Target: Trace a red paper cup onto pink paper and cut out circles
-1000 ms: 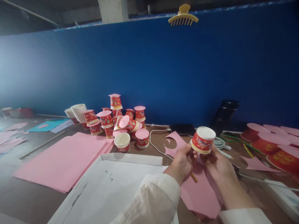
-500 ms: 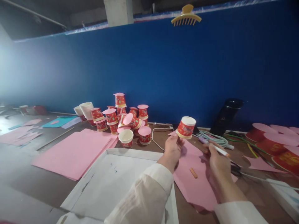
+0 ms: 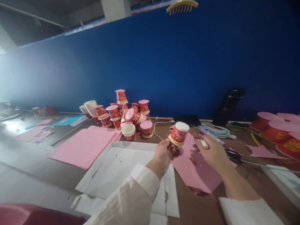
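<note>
My left hand (image 3: 162, 154) is closed around the lower edge of a red patterned paper cup (image 3: 179, 134), held upside down with its white base facing up. To the right of it, my right hand (image 3: 212, 151) grips a white glue stick (image 3: 203, 144) with an orange end, mostly hidden by the fingers. Beneath both hands lies a pink paper sheet (image 3: 185, 165), and on it rests a small orange cap (image 3: 193, 160). A purple-and-white tube (image 3: 212, 136) lies on the table behind my right hand.
Stacked red cups with pink discs (image 3: 113, 112) stand by the blue partition (image 3: 152, 62). Pink sheets (image 3: 86, 145) and a white box lid (image 3: 131, 168) lie left. At right are scissors (image 3: 233, 155), a coiled cable (image 3: 219, 132), a black bottle (image 3: 228, 106) and disc-topped red items (image 3: 278, 131).
The cup has moved down and left with my left hand. My right hand has shifted left toward it, turning the glue stick, so the purple-and-white tube shows more. The view has also shifted.
</note>
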`<action>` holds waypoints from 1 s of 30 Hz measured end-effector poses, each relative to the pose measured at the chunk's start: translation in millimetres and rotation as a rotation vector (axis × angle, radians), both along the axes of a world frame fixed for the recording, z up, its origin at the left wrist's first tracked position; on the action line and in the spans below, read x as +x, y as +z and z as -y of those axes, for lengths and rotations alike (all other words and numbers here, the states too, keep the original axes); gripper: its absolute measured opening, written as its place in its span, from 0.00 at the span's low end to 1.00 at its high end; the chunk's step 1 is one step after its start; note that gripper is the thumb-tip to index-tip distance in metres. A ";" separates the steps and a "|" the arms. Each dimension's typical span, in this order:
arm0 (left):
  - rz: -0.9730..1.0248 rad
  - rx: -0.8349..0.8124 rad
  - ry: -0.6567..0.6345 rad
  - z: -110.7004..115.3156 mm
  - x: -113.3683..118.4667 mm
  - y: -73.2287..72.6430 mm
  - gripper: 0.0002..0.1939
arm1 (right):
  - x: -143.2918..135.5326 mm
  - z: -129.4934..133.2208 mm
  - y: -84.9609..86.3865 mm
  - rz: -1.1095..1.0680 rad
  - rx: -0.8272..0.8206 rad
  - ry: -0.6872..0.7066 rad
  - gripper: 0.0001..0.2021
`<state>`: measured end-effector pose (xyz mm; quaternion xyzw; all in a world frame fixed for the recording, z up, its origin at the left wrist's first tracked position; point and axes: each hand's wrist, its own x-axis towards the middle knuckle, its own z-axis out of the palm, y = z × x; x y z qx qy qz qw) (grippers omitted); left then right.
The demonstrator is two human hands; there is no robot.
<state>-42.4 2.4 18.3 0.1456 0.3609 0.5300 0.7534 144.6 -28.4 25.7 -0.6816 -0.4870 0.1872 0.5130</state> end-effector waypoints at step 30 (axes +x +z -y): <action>-0.179 0.096 -0.045 -1.1 -1.6 -16.5 0.10 | 51.8 9.4 12.4 0.696 -0.540 -0.193 0.24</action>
